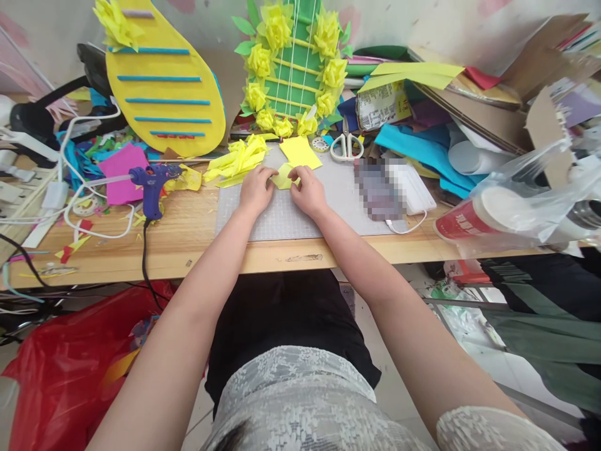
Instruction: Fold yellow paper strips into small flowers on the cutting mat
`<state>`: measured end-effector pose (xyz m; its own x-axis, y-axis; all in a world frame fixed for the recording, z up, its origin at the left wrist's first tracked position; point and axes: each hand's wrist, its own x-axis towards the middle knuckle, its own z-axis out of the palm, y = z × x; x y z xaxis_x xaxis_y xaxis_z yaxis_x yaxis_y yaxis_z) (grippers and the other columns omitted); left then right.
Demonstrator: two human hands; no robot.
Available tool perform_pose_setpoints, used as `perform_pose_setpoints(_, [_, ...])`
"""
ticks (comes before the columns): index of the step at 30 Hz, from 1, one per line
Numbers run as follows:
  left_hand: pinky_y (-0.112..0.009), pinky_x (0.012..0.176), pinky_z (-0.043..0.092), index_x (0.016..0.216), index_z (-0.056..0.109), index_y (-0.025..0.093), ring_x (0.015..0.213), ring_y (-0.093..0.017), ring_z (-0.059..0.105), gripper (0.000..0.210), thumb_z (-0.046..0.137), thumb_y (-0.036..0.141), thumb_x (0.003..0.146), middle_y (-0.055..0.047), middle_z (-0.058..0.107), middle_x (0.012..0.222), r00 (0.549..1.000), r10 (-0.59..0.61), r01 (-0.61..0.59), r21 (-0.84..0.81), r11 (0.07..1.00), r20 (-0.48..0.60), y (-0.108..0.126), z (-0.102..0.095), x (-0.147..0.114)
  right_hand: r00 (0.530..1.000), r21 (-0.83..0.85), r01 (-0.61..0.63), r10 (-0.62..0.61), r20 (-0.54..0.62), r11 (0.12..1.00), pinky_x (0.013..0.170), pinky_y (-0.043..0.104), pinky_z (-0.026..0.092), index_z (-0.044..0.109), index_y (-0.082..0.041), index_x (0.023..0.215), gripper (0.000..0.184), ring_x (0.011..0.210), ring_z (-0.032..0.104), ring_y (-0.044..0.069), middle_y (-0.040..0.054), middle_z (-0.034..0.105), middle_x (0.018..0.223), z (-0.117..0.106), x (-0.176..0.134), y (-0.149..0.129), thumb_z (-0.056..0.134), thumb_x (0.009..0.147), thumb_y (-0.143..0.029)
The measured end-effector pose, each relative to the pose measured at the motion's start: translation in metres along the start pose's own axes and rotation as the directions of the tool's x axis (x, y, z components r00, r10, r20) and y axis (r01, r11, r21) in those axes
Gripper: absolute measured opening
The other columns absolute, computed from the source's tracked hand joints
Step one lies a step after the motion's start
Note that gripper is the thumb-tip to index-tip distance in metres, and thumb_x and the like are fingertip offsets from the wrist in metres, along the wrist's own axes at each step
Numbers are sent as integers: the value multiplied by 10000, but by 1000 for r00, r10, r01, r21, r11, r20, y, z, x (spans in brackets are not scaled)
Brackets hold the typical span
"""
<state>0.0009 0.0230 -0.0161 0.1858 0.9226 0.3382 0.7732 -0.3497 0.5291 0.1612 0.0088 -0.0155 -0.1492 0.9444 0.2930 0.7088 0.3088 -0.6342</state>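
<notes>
Between my two hands is a small piece of yellow paper (283,176), held over a grey cutting mat (300,216). My left hand (257,189) has its fingers curled at the paper's left edge. On the other side, my right hand (307,191) pinches the paper's right edge with thumb and fingers. A flat stack of yellow paper (301,152) lies just beyond the right hand. Behind the left hand is a pile of folded yellow paper strips (239,160). White-handled scissors (347,147) rest at the mat's back edge.
A blue glue gun (153,188) stands at the left with its cable. Two decorated instrument shapes, one yellow (164,81) and one green with yellow paper flowers (293,69), lean at the back. To the right lie a blurred-out device (380,189), a white power bank (412,188) and a bagged cup (464,222).
</notes>
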Motion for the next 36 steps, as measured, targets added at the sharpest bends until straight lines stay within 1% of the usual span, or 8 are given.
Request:
perform_pose_setpoints(3, [-360, 892, 465, 893, 687, 184, 943, -207, 593, 230, 489, 114, 800, -65, 634, 958, 998, 38, -39, -21, 999, -45, 1, -4, -4, 999, 40, 53, -53, 2, 998, 774, 316, 471, 546, -201, 979, 290, 859, 576, 166, 56, 626, 1017, 1, -2, 2, 437, 731, -99])
perform_pose_setpoints(8, [-361, 886, 460, 811, 665, 207, 975, -208, 554, 133, 559, 142, 763, -54, 594, 951, 980, 133, -127, 47, 991, -147, 1, -16, -16, 998, 95, 61, -63, 18, 994, 786, 333, 486, 558, -214, 986, 323, 858, 584, 174, 29, 678, 949, 2, 0, 6, 439, 718, -79])
perform_pose_setpoints(11, [-371, 898, 458, 771, 661, 209, 978, -210, 548, 121, 568, 137, 742, -49, 616, 967, 973, 210, -203, 70, 977, -99, 4, -21, -24, 996, 96, 87, -90, 29, 992, 833, 371, 491, 575, -218, 964, 311, 989, 564, 217, 36, 689, 926, 1, 1, 7, 460, 710, -79])
perform_pose_setpoints(14, [-389, 923, 451, 766, 672, 209, 994, -219, 547, 157, 537, 130, 754, -45, 658, 963, 967, 252, -251, 58, 966, -20, 8, -20, -26, 995, 96, 90, -93, 28, 991, 865, 399, 489, 592, -217, 961, 310, 1023, 537, 238, 45, 690, 911, 2, 2, 8, 457, 714, -88])
perform_pose_setpoints(18, [-429, 935, 442, 802, 698, 209, 1018, -244, 543, 209, 510, 129, 760, -46, 705, 922, 969, 238, -241, 32, 970, 71, 11, -17, -25, 995, 94, 96, -99, 27, 991, 877, 393, 480, 605, -207, 968, 310, 1007, 527, 235, 58, 689, 915, 2, 1, 7, 447, 720, -108])
perform_pose_setpoints(22, [-465, 934, 436, 883, 713, 205, 1021, -266, 546, 247, 493, 150, 785, -66, 719, 924, 972, 208, -212, 25, 977, 109, 11, -17, -24, 992, 82, 102, -107, 64, 991, 889, 383, 460, 594, -198, 983, 300, 954, 546, 222, 53, 702, 900, 1, 0, 4, 455, 732, -110])
perform_pose_setpoints(29, [-402, 925, 448, 1152, 646, 182, 1025, -252, 552, 408, 485, 118, 783, -67, 709, 949, 984, 139, -144, 40, 989, 111, 9, -19, -23, 991, 95, 81, -90, 97, 992, 886, 366, 454, 566, -217, 1001, 313, 933, 558, 204, 33, 701, 905, 1, 0, 3, 464, 730, -98])
perform_pose_setpoints(36, [-414, 948, 433, 1209, 599, 189, 1050, -261, 554, 416, 473, 132, 817, -76, 693, 953, 992, 93, -98, 51, 994, 90, 12, -17, -21, 991, 168, 99, -113, 72, 981, 831, 317, 460, 528, -207, 1045, 335, 826, 557, 147, 33, 641, 955, -1, -1, 2, 461, 735, -102])
